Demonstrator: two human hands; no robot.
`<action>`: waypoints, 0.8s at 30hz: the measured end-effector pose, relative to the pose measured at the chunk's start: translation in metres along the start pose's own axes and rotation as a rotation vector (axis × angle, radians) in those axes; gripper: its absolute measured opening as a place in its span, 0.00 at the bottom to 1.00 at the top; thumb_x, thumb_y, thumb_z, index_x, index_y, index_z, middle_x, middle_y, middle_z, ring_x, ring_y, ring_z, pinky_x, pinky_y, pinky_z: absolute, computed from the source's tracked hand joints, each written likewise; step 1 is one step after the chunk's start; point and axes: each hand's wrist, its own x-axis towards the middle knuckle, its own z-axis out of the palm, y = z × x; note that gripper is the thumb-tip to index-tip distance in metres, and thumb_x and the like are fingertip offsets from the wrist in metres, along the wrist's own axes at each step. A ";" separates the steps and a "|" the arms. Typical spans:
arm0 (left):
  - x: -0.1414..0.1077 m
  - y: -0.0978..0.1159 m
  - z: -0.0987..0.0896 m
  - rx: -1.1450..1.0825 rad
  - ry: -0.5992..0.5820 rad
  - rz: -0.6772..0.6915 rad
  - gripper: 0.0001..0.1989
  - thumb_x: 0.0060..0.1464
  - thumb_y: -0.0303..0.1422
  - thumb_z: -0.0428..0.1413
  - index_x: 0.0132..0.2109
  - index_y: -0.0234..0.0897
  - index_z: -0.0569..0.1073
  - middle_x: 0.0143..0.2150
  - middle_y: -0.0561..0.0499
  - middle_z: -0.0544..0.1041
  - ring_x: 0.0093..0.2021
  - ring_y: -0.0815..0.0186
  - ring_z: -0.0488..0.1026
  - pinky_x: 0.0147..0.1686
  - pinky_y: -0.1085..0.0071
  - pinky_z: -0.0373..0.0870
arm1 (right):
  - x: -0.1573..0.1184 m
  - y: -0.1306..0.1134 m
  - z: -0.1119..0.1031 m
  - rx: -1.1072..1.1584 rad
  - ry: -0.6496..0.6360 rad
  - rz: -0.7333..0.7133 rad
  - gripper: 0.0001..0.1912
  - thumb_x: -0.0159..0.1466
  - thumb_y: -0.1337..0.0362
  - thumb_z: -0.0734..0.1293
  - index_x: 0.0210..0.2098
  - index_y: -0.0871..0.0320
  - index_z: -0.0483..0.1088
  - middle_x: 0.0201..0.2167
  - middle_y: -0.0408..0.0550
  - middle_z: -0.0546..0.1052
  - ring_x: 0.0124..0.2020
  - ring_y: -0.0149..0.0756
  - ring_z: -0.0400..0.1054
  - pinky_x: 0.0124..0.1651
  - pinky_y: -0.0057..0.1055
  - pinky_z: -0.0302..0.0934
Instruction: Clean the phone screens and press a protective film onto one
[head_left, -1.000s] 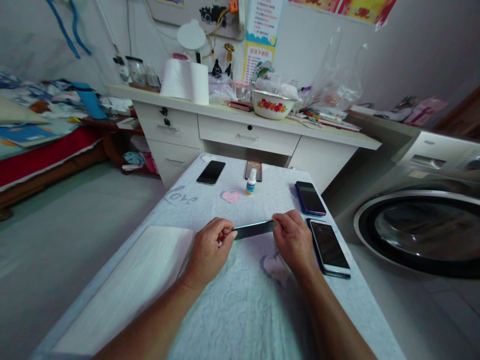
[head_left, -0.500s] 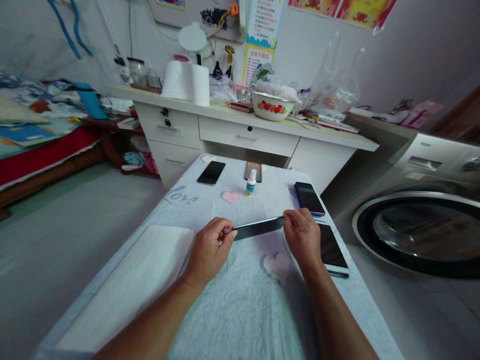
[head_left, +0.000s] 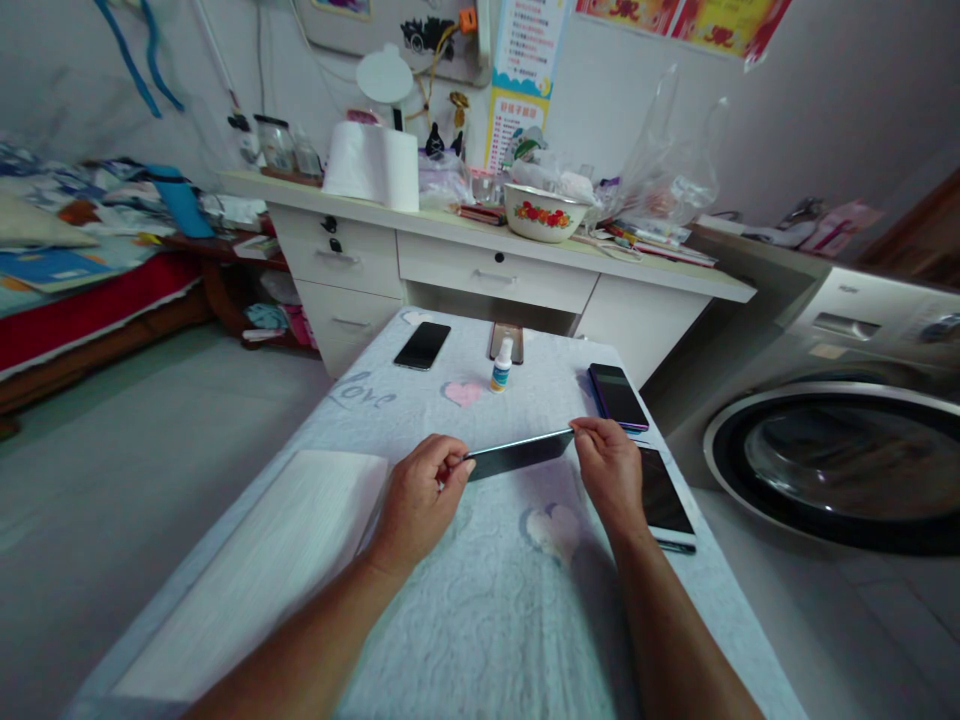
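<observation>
A dark, thin phone [head_left: 521,454] is held sideways above the table, tilted so that its narrow edge and dark face show. My left hand [head_left: 421,492] pinches its left end between thumb and fingers. At the other end, the fingertips of my right hand [head_left: 609,468] close on its upper right corner. Close by on the right, a white-framed phone [head_left: 666,495] lies partly behind my right wrist. Beyond it is a dark phone [head_left: 619,396] with a purple-blue edge. Ahead stands a small white spray bottle [head_left: 502,368] with a blue and orange label.
The table [head_left: 450,620] wears a pale cloth with hearts. A white cloth or paper stack [head_left: 262,570] lies left. Farther off are a black phone [head_left: 423,346] and a phone case [head_left: 516,336]. Behind stands a white desk [head_left: 450,262]; to the right, a washing machine [head_left: 847,400].
My right hand has shifted slightly right, and its grip now sits nearer the phone's corner. My left hand and the phone stay almost still.
</observation>
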 end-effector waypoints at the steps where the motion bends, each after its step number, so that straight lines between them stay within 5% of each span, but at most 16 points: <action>1: 0.000 0.000 0.000 0.000 0.000 0.000 0.03 0.57 0.31 0.54 0.36 0.37 0.71 0.30 0.54 0.71 0.30 0.70 0.69 0.32 0.73 0.65 | 0.000 0.000 0.000 0.006 -0.002 0.018 0.13 0.59 0.60 0.62 0.33 0.58 0.77 0.34 0.51 0.80 0.37 0.42 0.73 0.44 0.36 0.63; 9: 0.000 -0.001 0.001 -0.008 0.007 0.000 0.02 0.57 0.31 0.55 0.36 0.37 0.71 0.30 0.55 0.71 0.29 0.71 0.69 0.31 0.74 0.65 | -0.001 0.004 0.002 -0.063 -0.030 0.101 0.17 0.58 0.60 0.60 0.35 0.60 0.77 0.34 0.53 0.80 0.36 0.43 0.72 0.43 0.35 0.62; 18: 0.000 -0.001 0.002 -0.005 0.013 0.005 0.02 0.57 0.30 0.54 0.36 0.37 0.71 0.30 0.55 0.71 0.29 0.71 0.69 0.30 0.74 0.65 | -0.002 0.003 0.004 -0.248 -0.232 0.113 0.14 0.56 0.66 0.57 0.27 0.59 0.74 0.22 0.47 0.73 0.26 0.35 0.65 0.31 0.29 0.52; 24: 0.000 0.000 0.002 -0.005 0.008 -0.003 0.03 0.57 0.31 0.54 0.35 0.37 0.70 0.30 0.55 0.71 0.29 0.70 0.68 0.31 0.74 0.65 | -0.001 0.009 0.003 -0.072 -0.214 0.172 0.13 0.55 0.63 0.59 0.26 0.59 0.74 0.20 0.45 0.73 0.24 0.35 0.64 0.29 0.29 0.53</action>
